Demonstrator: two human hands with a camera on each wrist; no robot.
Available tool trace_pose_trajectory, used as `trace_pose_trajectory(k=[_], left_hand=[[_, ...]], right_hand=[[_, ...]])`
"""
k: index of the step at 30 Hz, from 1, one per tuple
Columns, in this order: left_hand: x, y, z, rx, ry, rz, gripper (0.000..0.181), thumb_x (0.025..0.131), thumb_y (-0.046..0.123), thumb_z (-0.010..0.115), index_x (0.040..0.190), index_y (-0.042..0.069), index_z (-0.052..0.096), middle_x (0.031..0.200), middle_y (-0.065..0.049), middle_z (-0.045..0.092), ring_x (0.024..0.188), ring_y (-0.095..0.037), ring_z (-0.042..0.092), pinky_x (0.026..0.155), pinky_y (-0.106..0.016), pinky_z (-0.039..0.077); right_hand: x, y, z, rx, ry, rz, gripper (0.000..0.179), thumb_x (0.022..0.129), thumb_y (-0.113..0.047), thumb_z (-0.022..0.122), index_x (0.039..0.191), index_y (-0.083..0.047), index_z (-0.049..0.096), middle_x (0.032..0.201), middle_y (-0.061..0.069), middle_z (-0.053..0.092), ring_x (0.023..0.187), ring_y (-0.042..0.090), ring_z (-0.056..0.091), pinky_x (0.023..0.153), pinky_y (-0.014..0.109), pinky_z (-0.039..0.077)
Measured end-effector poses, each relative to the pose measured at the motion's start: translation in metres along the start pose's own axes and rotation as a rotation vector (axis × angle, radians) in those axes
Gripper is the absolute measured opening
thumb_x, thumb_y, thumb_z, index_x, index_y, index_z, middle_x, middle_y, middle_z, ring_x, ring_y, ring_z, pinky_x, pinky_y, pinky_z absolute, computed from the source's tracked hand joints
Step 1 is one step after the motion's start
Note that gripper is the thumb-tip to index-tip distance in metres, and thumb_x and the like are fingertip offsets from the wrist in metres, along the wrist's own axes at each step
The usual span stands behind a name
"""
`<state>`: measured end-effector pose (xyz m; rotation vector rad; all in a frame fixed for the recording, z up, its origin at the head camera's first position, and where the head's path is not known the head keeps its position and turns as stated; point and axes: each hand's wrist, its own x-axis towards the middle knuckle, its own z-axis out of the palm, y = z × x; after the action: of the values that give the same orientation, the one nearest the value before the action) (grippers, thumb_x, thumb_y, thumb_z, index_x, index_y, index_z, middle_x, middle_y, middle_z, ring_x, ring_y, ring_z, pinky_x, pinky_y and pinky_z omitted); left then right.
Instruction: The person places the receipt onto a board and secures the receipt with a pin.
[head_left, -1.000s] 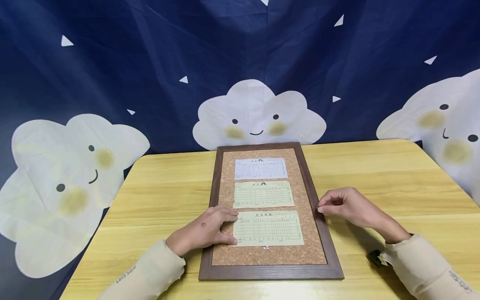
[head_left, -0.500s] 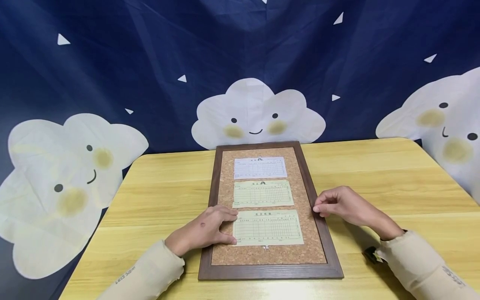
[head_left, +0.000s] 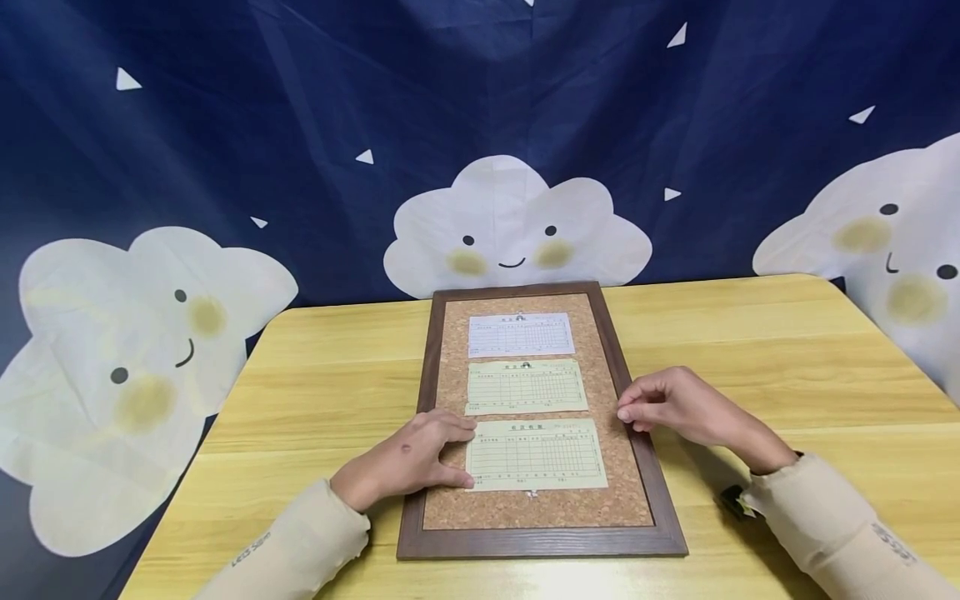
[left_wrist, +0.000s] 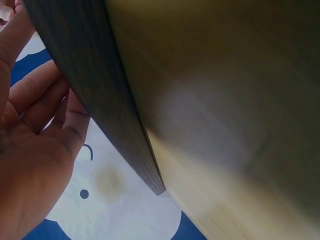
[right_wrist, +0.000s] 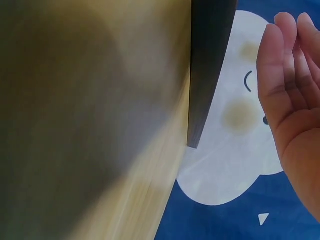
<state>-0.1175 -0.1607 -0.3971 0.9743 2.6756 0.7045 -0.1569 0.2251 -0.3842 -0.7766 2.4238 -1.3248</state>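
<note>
A cork board (head_left: 450,517) in a dark wooden frame lies on the table with three printed paper slips on it. The top slip (head_left: 517,337) is whitish; the middle slip (head_left: 525,392) and bottom slip (head_left: 534,458) are pale green. Small pins show at the upper edges of the top two. My left hand (head_left: 416,458) rests across the frame's left side, fingertips and thumb touching the bottom slip's left edge. At the frame's right side is my right hand (head_left: 686,406), thumb and forefinger tips together; anything small between them is hidden.
The light wooden table (head_left: 337,358) extends to both sides of the board. Behind it hangs a dark blue cloth (head_left: 330,100) with smiling clouds. A small white object (head_left: 532,494) sits at the bottom slip's lower edge. A dark item (head_left: 735,502) shows beside the right cuff.
My right hand has shifted left, its fingertips moving from the frame's outer right edge toward its inner edge. The left hand and slips stay in place.
</note>
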Motion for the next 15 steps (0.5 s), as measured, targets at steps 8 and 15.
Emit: trace_pose_trajectory(k=[8,15], left_hand=[[0.0,0.0,0.0,0.004,-0.003,-0.001,0.056,0.082,0.03,0.084,0.123,-0.005,0.067,0.134,-0.015,0.061,0.128,-0.031,0.053,0.109,-0.045,0.041],[0.0,0.001,0.0,0.004,-0.005,-0.008,0.057,0.082,0.03,0.084,0.123,-0.005,0.067,0.135,-0.015,0.061,0.128,-0.032,0.052,0.109,-0.046,0.041]], right_hand=[[0.007,-0.005,0.003,-0.101,-0.019,-0.045,0.006,0.092,-0.007,0.071,0.091,-0.004,0.076,0.072,-0.005,0.066,0.066,0.005,0.06,0.061,0.026,0.054],[0.014,-0.01,0.003,-0.124,-0.029,-0.075,0.007,0.093,-0.006,0.069,0.093,-0.006,0.076,0.07,-0.007,0.063,0.066,0.006,0.058,0.061,0.024,0.052]])
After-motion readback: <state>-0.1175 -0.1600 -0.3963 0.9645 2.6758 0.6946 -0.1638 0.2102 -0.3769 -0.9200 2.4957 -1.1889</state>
